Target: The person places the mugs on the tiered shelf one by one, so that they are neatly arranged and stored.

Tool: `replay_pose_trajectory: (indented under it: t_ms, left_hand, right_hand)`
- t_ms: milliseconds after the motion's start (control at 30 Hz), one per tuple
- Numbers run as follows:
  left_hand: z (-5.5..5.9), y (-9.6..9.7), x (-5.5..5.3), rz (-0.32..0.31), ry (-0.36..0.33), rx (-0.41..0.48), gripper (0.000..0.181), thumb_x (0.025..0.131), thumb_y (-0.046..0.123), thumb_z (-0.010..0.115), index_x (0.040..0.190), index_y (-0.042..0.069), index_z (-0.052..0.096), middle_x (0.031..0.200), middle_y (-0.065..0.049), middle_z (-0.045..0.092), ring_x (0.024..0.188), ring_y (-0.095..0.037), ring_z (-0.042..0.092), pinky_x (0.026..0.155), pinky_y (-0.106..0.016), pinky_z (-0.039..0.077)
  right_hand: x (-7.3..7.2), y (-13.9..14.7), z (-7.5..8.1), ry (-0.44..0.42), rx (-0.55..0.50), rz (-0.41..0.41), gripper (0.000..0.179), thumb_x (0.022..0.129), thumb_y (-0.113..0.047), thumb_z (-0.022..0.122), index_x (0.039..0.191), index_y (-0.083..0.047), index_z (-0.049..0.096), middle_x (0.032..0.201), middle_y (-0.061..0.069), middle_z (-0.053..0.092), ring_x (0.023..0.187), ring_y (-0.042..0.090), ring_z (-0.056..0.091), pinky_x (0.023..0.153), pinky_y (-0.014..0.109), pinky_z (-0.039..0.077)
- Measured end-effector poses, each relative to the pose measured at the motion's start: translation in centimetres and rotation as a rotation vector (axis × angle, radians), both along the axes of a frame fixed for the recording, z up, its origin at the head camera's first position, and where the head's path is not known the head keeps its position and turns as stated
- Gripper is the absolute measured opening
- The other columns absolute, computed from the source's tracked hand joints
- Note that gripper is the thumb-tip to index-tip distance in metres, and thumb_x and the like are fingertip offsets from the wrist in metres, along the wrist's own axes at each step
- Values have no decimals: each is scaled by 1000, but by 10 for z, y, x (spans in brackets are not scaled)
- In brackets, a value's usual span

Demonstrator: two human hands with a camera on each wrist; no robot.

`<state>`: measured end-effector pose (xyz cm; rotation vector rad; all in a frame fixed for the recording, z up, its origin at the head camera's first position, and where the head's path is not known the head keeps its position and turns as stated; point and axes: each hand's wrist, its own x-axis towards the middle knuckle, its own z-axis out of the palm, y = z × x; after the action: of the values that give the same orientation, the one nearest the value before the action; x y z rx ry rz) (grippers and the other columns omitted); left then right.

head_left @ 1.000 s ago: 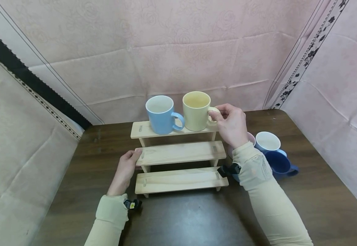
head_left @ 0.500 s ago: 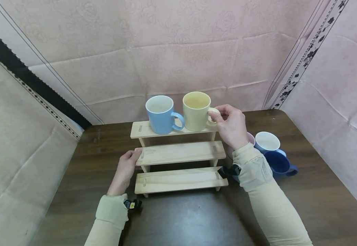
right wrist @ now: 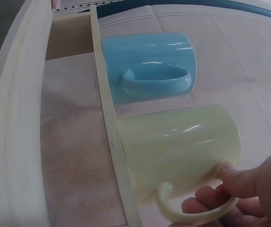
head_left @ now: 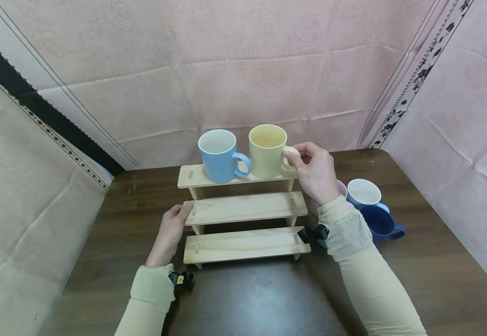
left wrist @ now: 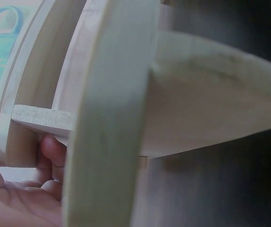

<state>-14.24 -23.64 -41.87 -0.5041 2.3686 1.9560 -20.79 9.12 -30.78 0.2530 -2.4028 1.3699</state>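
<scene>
We see the person's right hand [head_left: 316, 172] pinching the handle of a yellow mug [head_left: 264, 161] between thumb and fingers. The mug is upright at the right end of the top shelf of a three-step wooden rack [head_left: 243, 208]. The left hand [head_left: 169, 235] grasps the left end of the middle shelf; in the left wrist view we find its fingers curled around the wood, partly hidden by the rack's thick edge.

To the left of the yellow mug, on the same shelf, we see an upright blue mug [head_left: 217, 161]. Its handle points toward the yellow one, taking up much of the narrow space between them; the right wrist view shows a gap between the two bodies.

On the brown table [head_left: 235, 298], right of the rack, mugs crowd together: a pale mug [head_left: 364, 192] with a white inside, a navy mug [head_left: 379, 221] just in front of it, and a pink mug [head_left: 343, 188] mostly covered by the right wrist. Under that wrist we also notice a blue patch [head_left: 322, 243], too little to identify. The right sleeve [head_left: 365, 261] reaches across in front of this group. Pale patterned cloth [head_left: 226, 84] hangs behind the table and along both sides.
</scene>
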Motion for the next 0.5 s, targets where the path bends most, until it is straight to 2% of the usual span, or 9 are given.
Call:
replay_pose_trajectory:
  t_ms: [300, 400, 500]
  left_hand:
    - [0, 0, -1, -1, 1, 0, 43, 102, 41, 48, 109, -1, 55, 94, -8, 58, 82, -18, 57, 85, -45, 49]
    - [0, -1, -1, -3, 4, 2, 43, 102, 41, 48, 109, -1, 55, 93, -7, 57, 82, -18, 57, 85, -46, 50]
    - [-1, -1, 0, -2, 4, -7, 44, 102, 41, 48, 109, -1, 55, 93, -8, 57, 82, -18, 57, 82, -41, 51]
  right_hand:
    - [4, 7, 0, -37, 42, 29, 35, 90, -31, 71, 114, -7, 67, 100, 8, 69, 90, 21, 62, 78, 38, 48]
    - [11, 15, 0, -9, 77, 26, 38, 91, -32, 71, 118, -7, 65, 104, 9, 69, 97, 23, 62, 82, 43, 47]
    - [21, 25, -1, 21, 87, 9, 38, 92, -32, 69, 119, -5, 64, 107, 10, 69, 99, 24, 63, 83, 42, 48]
